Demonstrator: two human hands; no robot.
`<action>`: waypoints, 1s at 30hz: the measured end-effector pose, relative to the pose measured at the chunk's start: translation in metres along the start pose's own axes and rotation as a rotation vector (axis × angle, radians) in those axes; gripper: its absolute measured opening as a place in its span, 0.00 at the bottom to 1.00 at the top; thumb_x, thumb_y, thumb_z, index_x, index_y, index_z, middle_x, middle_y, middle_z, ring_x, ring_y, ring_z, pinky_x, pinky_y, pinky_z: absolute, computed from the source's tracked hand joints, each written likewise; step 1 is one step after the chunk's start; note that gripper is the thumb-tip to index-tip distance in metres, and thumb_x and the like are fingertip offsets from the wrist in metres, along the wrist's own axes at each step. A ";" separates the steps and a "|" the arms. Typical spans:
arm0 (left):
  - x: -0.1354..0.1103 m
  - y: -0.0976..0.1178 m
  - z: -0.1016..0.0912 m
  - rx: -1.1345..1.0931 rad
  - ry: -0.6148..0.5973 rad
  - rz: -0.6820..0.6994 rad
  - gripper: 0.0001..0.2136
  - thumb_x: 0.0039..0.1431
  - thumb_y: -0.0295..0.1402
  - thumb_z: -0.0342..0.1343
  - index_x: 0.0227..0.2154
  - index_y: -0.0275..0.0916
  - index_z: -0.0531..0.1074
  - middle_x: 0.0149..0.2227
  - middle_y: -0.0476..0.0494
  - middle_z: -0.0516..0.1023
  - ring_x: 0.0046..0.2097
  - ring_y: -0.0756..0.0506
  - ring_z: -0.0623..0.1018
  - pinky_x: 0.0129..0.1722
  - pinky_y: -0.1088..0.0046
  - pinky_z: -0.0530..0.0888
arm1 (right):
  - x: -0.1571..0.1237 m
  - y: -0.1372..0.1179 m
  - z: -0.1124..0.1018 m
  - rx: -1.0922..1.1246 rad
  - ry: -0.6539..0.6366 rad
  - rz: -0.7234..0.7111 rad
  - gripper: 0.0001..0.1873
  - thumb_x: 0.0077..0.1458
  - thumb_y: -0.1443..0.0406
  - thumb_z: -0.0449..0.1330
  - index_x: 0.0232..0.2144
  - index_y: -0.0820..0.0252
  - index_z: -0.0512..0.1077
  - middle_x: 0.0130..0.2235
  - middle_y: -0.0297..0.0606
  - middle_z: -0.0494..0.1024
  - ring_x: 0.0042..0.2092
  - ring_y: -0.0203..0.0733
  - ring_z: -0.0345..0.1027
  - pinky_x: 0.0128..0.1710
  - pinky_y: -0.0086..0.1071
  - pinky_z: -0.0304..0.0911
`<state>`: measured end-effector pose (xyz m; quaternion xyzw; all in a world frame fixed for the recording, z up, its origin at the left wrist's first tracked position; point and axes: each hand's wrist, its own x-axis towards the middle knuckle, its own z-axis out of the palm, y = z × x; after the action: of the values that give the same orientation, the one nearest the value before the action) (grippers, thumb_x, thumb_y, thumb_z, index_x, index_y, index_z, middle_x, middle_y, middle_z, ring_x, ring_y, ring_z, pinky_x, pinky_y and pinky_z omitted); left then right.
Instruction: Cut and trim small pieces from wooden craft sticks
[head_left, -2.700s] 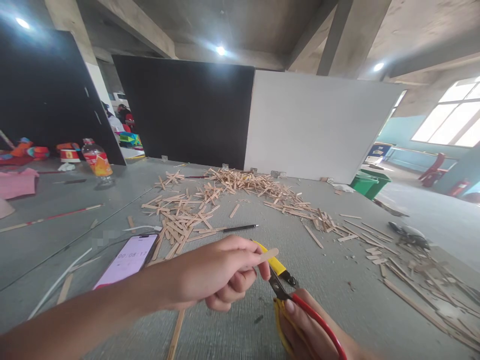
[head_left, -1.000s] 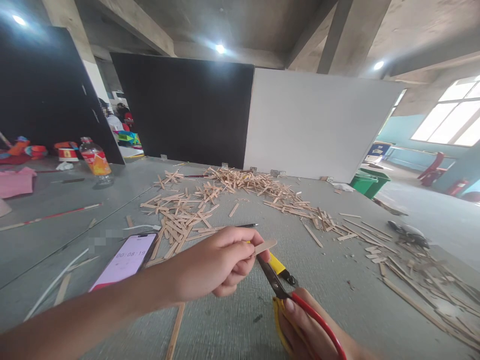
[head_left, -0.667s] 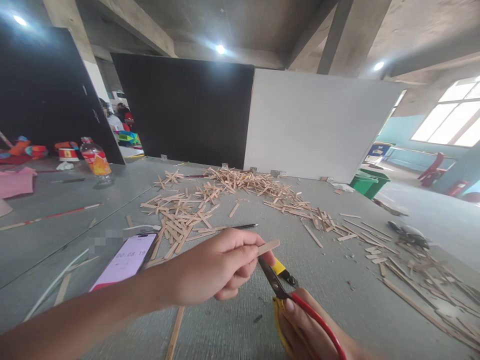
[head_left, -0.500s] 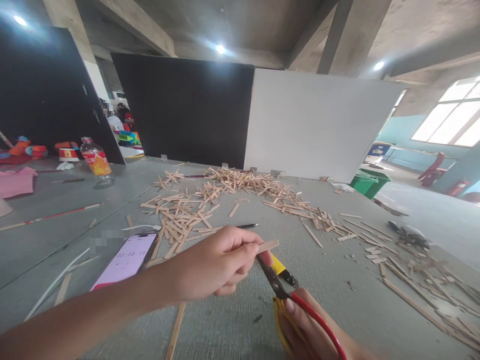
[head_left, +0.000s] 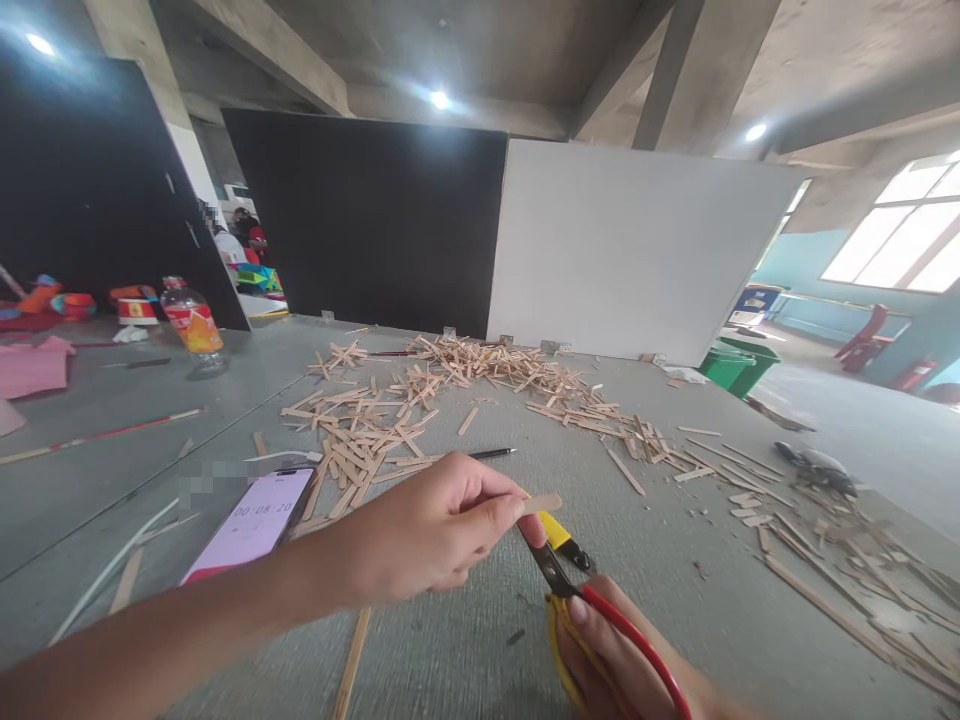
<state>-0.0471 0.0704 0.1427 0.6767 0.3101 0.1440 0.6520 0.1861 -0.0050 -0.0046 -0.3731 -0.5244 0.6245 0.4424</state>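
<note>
Pinched between the thumb and fingers of my left hand [head_left: 442, 530] is a wooden craft stick [head_left: 544, 503], its rounded end pointing right. My right hand [head_left: 607, 640] is wrapped round a pair of scissors [head_left: 551, 568] with a red handle and something yellow on the other handle. The scissor blades point up and left, close to my left fingertips, which hide their tips. Just behind them a yellow tool with a black end [head_left: 559, 535] lies on the table, partly covered. A black pen [head_left: 493, 453] lies beyond my left hand.
A loose pile of craft sticks [head_left: 360, 440] spreads across the table [head_left: 450, 660]. More sticks and scraps lie on the right. A phone [head_left: 251, 515] with a running timer and a white cable lie left. A plastic bottle [head_left: 193, 325] stands farther left. Black and white panels [head_left: 637, 240] stand behind.
The stick in my left hand has shifted slightly right and down, now lying more level. My left fingers have dipped a little beside the scissor blades. My right hand has barely moved.
</note>
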 end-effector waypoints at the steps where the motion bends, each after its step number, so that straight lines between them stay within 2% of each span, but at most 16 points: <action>1: 0.000 0.000 0.000 0.004 0.003 0.000 0.18 0.72 0.50 0.51 0.40 0.39 0.75 0.20 0.61 0.47 0.20 0.54 0.46 0.19 0.72 0.48 | 0.000 0.001 0.000 0.013 0.000 0.011 0.24 0.67 0.44 0.57 0.29 0.54 0.60 0.26 0.26 0.55 0.27 0.34 0.45 0.26 0.31 0.46; 5: 0.000 0.003 0.000 0.013 0.021 0.003 0.20 0.70 0.52 0.53 0.36 0.38 0.74 0.19 0.61 0.47 0.20 0.54 0.47 0.19 0.72 0.47 | 0.000 0.003 -0.001 0.134 0.001 0.060 0.25 0.64 0.44 0.60 0.30 0.55 0.61 0.27 0.27 0.57 0.29 0.34 0.48 0.29 0.31 0.49; 8: 0.002 0.004 0.000 -0.042 0.049 0.007 0.24 0.72 0.53 0.49 0.33 0.36 0.74 0.20 0.59 0.50 0.20 0.54 0.48 0.19 0.72 0.49 | -0.001 0.003 -0.001 0.151 -0.001 0.086 0.24 0.64 0.44 0.61 0.30 0.55 0.62 0.27 0.28 0.60 0.28 0.34 0.51 0.28 0.31 0.50; 11: 0.003 0.001 -0.001 -0.135 0.049 -0.014 0.24 0.73 0.52 0.47 0.36 0.35 0.73 0.23 0.58 0.51 0.22 0.54 0.48 0.20 0.73 0.50 | -0.001 0.006 -0.003 0.146 -0.008 0.085 0.24 0.64 0.44 0.60 0.29 0.55 0.62 0.26 0.28 0.60 0.27 0.34 0.50 0.26 0.31 0.49; 14: 0.004 -0.002 -0.002 -0.175 0.045 -0.041 0.16 0.74 0.47 0.48 0.41 0.38 0.69 0.26 0.58 0.52 0.23 0.54 0.48 0.20 0.74 0.49 | 0.000 0.010 -0.003 0.192 0.003 0.058 0.23 0.65 0.46 0.62 0.30 0.55 0.62 0.26 0.26 0.58 0.27 0.33 0.50 0.27 0.30 0.50; 17: 0.006 -0.001 -0.002 -0.211 0.042 -0.070 0.08 0.75 0.37 0.46 0.44 0.39 0.66 0.25 0.58 0.52 0.23 0.54 0.48 0.21 0.75 0.48 | 0.002 0.012 -0.002 0.214 0.006 0.058 0.23 0.64 0.46 0.62 0.31 0.56 0.63 0.27 0.27 0.60 0.28 0.33 0.52 0.27 0.29 0.50; 19: 0.007 0.001 -0.002 -0.216 0.045 -0.089 0.06 0.73 0.29 0.44 0.46 0.39 0.65 0.25 0.58 0.52 0.23 0.53 0.48 0.21 0.74 0.47 | 0.002 0.011 -0.001 0.224 -0.005 0.052 0.23 0.65 0.46 0.62 0.31 0.56 0.63 0.27 0.27 0.61 0.27 0.33 0.52 0.27 0.30 0.50; 21: 0.007 0.003 -0.003 -0.205 0.044 -0.094 0.08 0.70 0.26 0.43 0.46 0.38 0.65 0.24 0.58 0.52 0.23 0.53 0.47 0.21 0.73 0.47 | 0.002 0.010 -0.001 0.213 -0.001 0.039 0.23 0.65 0.46 0.62 0.30 0.56 0.64 0.27 0.27 0.61 0.27 0.33 0.52 0.28 0.30 0.51; 24: 0.008 0.002 -0.004 -0.161 0.044 -0.074 0.08 0.72 0.29 0.44 0.46 0.38 0.67 0.25 0.58 0.52 0.24 0.53 0.48 0.22 0.73 0.48 | 0.001 0.010 -0.002 0.202 0.011 0.060 0.23 0.64 0.46 0.62 0.30 0.55 0.65 0.27 0.28 0.62 0.28 0.33 0.53 0.28 0.30 0.51; 30: 0.007 0.000 -0.001 0.004 0.085 -0.066 0.15 0.73 0.46 0.47 0.46 0.39 0.69 0.23 0.59 0.53 0.22 0.53 0.49 0.21 0.71 0.50 | 0.001 0.019 -0.006 0.225 -0.010 0.062 0.21 0.66 0.48 0.61 0.31 0.55 0.64 0.27 0.27 0.62 0.27 0.33 0.52 0.28 0.30 0.51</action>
<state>-0.0423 0.0758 0.1410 0.6607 0.3600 0.1505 0.6413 0.1881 -0.0037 -0.0244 -0.3341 -0.4414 0.6946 0.4594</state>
